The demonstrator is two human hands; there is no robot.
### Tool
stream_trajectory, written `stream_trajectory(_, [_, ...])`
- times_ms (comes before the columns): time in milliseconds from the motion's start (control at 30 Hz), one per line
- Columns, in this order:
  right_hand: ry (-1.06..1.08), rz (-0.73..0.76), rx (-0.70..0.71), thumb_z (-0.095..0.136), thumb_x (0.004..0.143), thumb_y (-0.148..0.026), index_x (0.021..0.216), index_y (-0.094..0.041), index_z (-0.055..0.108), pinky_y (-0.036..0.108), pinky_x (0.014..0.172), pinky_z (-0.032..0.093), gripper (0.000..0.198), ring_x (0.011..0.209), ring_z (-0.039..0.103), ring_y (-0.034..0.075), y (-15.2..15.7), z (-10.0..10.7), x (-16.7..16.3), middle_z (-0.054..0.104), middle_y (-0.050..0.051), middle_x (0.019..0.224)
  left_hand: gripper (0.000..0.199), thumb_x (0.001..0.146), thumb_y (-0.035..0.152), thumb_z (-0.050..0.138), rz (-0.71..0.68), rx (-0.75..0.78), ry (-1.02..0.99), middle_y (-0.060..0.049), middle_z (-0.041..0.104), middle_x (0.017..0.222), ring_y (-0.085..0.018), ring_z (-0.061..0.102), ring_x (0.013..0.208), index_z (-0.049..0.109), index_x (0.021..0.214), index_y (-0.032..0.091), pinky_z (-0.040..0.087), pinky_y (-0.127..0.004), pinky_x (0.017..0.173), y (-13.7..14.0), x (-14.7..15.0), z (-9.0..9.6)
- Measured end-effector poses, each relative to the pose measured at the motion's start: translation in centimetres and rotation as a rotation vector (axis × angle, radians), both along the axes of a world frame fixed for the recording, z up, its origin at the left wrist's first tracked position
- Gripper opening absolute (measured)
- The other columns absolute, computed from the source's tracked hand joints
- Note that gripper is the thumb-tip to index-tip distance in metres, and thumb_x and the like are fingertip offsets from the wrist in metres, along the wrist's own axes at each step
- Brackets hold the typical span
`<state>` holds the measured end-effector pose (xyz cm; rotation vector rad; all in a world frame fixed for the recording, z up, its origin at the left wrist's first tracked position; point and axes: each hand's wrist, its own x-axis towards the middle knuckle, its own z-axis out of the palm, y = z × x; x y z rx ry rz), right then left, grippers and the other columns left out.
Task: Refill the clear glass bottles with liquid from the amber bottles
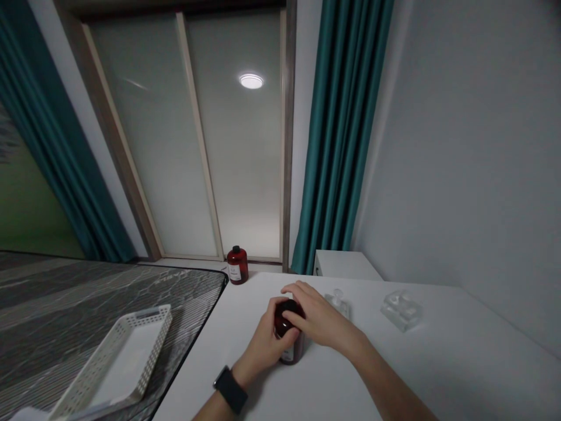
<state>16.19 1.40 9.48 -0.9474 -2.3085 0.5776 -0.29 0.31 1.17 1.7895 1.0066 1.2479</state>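
On the white table stands a dark red bottle [297, 349] with a pale label on its front, upright between my two hands. My left hand [270, 339], with a dark watch on its wrist, is wrapped round the near left side of the bottle. My right hand [313, 313] curls over the bottle's top from the right, its thumb and fingers bent against the shoulder. Whether a cap sits on the neck is hidden by the fingers. Just behind my right hand, a clear glass bottle [338, 303] is partly covered.
A second dark red bottle [237, 266] with a black cap stands at the table's far left corner. A clear glass object [401, 310] lies to the right on the white table [333, 386]. A white perforated basket [142, 374] rests on the dark patterned surface at left.
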Motion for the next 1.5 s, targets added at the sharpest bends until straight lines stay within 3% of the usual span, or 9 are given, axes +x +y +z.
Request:
stream_trajectory(133, [0.0, 0.095, 0.03, 0.052, 0.08, -0.001, 0.118, -0.023, 0.054, 0.039, 0.104, 0.042, 0.045, 0.115, 0.052, 0.021, 0.0, 0.1, 0.1, 0.059, 0.006, 0.118, 0.047, 0.085, 0.028, 0.062, -0.005, 0.01, -0.018, -0.009, 0.063, 0.12, -0.025, 0.062, 0.108, 0.043, 0.127, 0.019, 0.051, -0.04, 0.093, 0.1, 0.0, -0.2])
stream_trajectory(333, [-0.056, 0.029, 0.053, 0.055, 0.085, -0.008, 0.103, -0.02, 0.059, 0.041, 0.096, 0.046, 0.022, 0.104, 0.054, 0.023, 0.1, 0.3, 0.3, 0.06, 0.006, 0.104, 0.043, 0.085, 0.027, 0.063, -0.017, 0.027, -0.01, -0.007, 0.064, 0.114, -0.025, 0.062, 0.104, 0.046, 0.123, 0.018, 0.05, -0.039, 0.092, 0.0, 0.0, 0.1])
stream_trajectory(500, [-0.029, 0.113, 0.027, 0.055, 0.082, -0.002, 0.117, -0.023, 0.058, 0.038, 0.102, 0.043, 0.041, 0.112, 0.053, 0.021, -0.1, 0.4, 0.5, 0.058, 0.005, 0.114, 0.039, 0.085, 0.026, 0.061, -0.011, 0.031, -0.015, -0.007, 0.064, 0.112, -0.024, 0.061, 0.102, 0.047, 0.121, 0.018, 0.05, -0.038, 0.091, -0.1, 0.2, 0.2])
stream_trajectory(667, [-0.045, 0.023, 0.052, 0.058, 0.088, -0.012, 0.102, -0.021, 0.061, 0.04, 0.097, 0.046, 0.017, 0.104, 0.054, 0.023, 0.1, 0.2, 0.2, 0.057, 0.005, 0.103, 0.043, 0.083, 0.025, 0.061, -0.011, 0.016, -0.01, -0.007, 0.063, 0.112, -0.024, 0.062, 0.101, 0.045, 0.122, 0.018, 0.051, -0.037, 0.088, -0.1, 0.0, 0.1])
stream_trajectory(867, [-0.025, 0.096, 0.066, 0.051, 0.081, 0.001, 0.113, -0.024, 0.061, 0.038, 0.101, 0.043, 0.042, 0.108, 0.053, 0.021, 0.0, 0.3, 0.2, 0.058, 0.004, 0.11, 0.038, 0.086, 0.026, 0.06, -0.015, 0.039, -0.019, -0.007, 0.062, 0.115, -0.023, 0.061, 0.104, 0.047, 0.121, 0.018, 0.05, -0.038, 0.092, 0.0, 0.2, 0.2])
stream_trajectory(1033, [-0.063, 0.029, 0.071, 0.058, 0.092, -0.015, 0.108, -0.021, 0.061, 0.043, 0.099, 0.045, 0.018, 0.106, 0.055, 0.024, 0.1, 0.1, 0.3, 0.06, 0.006, 0.105, 0.044, 0.085, 0.029, 0.062, -0.021, 0.036, -0.008, -0.009, 0.062, 0.117, -0.026, 0.061, 0.107, 0.045, 0.124, 0.018, 0.05, -0.039, 0.092, 0.1, 0.1, 0.0])
stream_trajectory(1133, [-0.093, 0.049, 0.095, 0.052, 0.093, -0.01, 0.107, -0.022, 0.061, 0.041, 0.098, 0.046, 0.02, 0.105, 0.056, 0.023, -0.1, 0.1, 0.3, 0.06, 0.006, 0.105, 0.04, 0.085, 0.032, 0.061, -0.016, 0.027, 0.011, -0.007, 0.064, 0.109, -0.024, 0.062, 0.098, 0.046, 0.12, 0.018, 0.051, -0.037, 0.086, 0.1, 0.0, -0.1])
stream_trajectory(1367, [0.05, 0.054, 0.141, 0.046, 0.092, -0.005, 0.107, -0.022, 0.057, 0.036, 0.096, 0.046, 0.025, 0.106, 0.056, 0.021, -0.2, 1.2, 1.1, 0.058, 0.006, 0.109, 0.05, 0.082, 0.033, 0.062, 0.012, 0.034, 0.023, -0.009, 0.062, 0.116, -0.026, 0.06, 0.107, 0.044, 0.126, 0.018, 0.049, -0.04, 0.094, 0.2, -0.2, -0.6])
stream_trajectory(1500, [0.144, -0.05, 0.199, 0.047, 0.093, -0.01, 0.104, -0.022, 0.056, 0.033, 0.085, 0.048, 0.019, 0.092, 0.058, 0.019, -0.2, 1.0, 2.9, 0.058, 0.005, 0.102, 0.051, 0.08, 0.028, 0.062, 0.053, 0.002, 0.05, -0.011, 0.061, 0.119, -0.028, 0.06, 0.111, 0.045, 0.126, 0.017, 0.047, -0.043, 0.099, 0.2, -0.4, -0.9])
